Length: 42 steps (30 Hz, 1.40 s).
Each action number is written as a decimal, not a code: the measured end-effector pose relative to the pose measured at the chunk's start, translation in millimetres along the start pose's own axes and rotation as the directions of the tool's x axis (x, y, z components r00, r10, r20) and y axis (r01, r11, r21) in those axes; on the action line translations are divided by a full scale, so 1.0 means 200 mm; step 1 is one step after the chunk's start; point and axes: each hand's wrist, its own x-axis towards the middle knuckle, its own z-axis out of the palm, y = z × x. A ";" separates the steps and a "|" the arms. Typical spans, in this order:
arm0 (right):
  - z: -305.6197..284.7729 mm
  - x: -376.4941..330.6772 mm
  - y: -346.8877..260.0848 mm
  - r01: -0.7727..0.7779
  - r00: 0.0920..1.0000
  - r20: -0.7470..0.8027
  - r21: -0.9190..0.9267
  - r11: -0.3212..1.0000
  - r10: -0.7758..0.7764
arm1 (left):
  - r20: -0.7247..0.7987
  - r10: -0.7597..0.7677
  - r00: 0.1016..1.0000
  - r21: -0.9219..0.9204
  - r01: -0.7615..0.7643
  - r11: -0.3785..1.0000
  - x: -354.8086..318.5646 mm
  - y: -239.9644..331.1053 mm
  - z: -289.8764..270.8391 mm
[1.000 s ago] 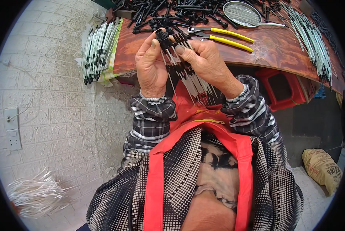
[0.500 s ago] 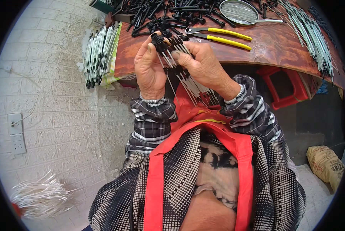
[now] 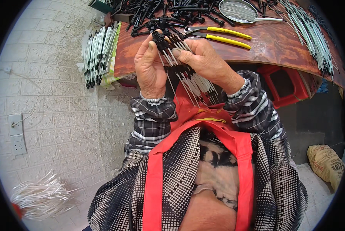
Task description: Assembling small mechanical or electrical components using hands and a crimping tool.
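My left hand (image 3: pixel 149 71) is closed around a black ribbed plastic fitting (image 3: pixel 159 41), thumb and fingers on its sides. Thin white rods (image 3: pixel 168 57) run down from that fitting. My right hand (image 3: pixel 203 61) pinches black-and-white rods (image 3: pixel 181 44) beside it, with the thumb across them. Its other fingers are partly hidden behind the rods. Below both hands, more white rods with black parts (image 3: pixel 197 87) hang or lie over my red apron (image 3: pixel 195 111); which hand bears them I cannot tell.
A brown table (image 3: pixel 265 52) holds a heap of black plastic parts (image 3: pixel 157 17), yellow-handled pliers (image 3: pixel 228 37), a pan of thin wires (image 3: pixel 238 11) and pale rods (image 3: pixel 307 34). Black-and-white rods (image 3: pixel 100 56) stand bundled left. A red stool (image 3: pixel 283 82) is beneath the table.
My right wrist and forearm have shifted slightly to the right, while its thumb stays on the rods. The left hand keeps its hold on the fitting with hardly any movement.
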 end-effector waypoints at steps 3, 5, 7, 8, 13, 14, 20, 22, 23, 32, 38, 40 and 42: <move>0.00 0.01 0.02 0.013 1.000 -0.012 -0.015 1.000 -0.013 | 0.005 -0.004 1.000 -0.017 0.004 1.000 0.00 0.00 0.00; 0.01 0.01 0.04 0.019 0.999 -0.025 -0.021 1.000 -0.020 | 0.011 -0.012 1.000 -0.024 0.012 1.000 0.01 0.00 0.00; 0.02 0.00 0.06 0.037 0.999 -0.028 0.004 0.999 -0.037 | 0.013 -0.010 1.000 -0.044 0.010 0.999 0.01 0.00 0.00; 0.03 0.00 0.06 0.046 0.999 -0.027 0.016 0.999 -0.046 | 0.012 -0.007 1.000 -0.053 0.007 0.999 0.01 0.00 -0.01; 0.02 -0.01 0.03 0.045 0.997 -0.056 -0.095 0.995 -0.050 | 0.071 -0.041 0.997 -0.116 0.049 0.992 0.01 0.00 -0.04; 0.03 -0.01 0.02 0.049 0.996 -0.075 -0.082 0.995 -0.055 | 0.075 -0.042 0.996 -0.097 0.049 0.994 0.01 0.00 -0.04; 0.02 -0.01 0.02 0.037 0.996 -0.085 -0.059 0.998 -0.042 | 0.038 -0.034 0.999 -0.048 0.036 0.998 0.00 0.00 -0.04; 0.02 -0.01 0.02 0.051 0.996 -0.068 -0.049 0.997 -0.054 | 0.075 -0.057 0.996 -0.062 0.062 0.996 0.01 0.01 -0.06; 0.02 -0.01 0.03 0.062 0.996 -0.055 -0.038 0.997 -0.064 | 0.112 -0.084 0.990 -0.074 0.092 0.993 0.02 0.02 -0.07; 0.02 -0.02 0.01 0.021 1.000 -0.011 -0.034 0.999 -0.021 | 0.200 -0.159 0.967 -0.145 0.189 0.971 0.02 0.02 -0.03; 0.03 -0.02 0.04 0.028 0.999 0.033 -0.003 1.000 -0.028 | 0.138 -0.186 0.973 -0.168 0.208 0.964 0.01 0.02 -0.12; 0.02 -0.01 0.05 0.012 0.995 0.094 0.012 1.000 -0.013 | 0.192 -0.168 0.967 -0.163 0.200 0.966 0.01 0.02 -0.11; 0.02 -0.02 0.02 0.000 0.994 0.106 -0.002 1.000 0.000 | 0.200 -0.152 0.968 -0.166 0.186 0.969 0.01 0.02 -0.12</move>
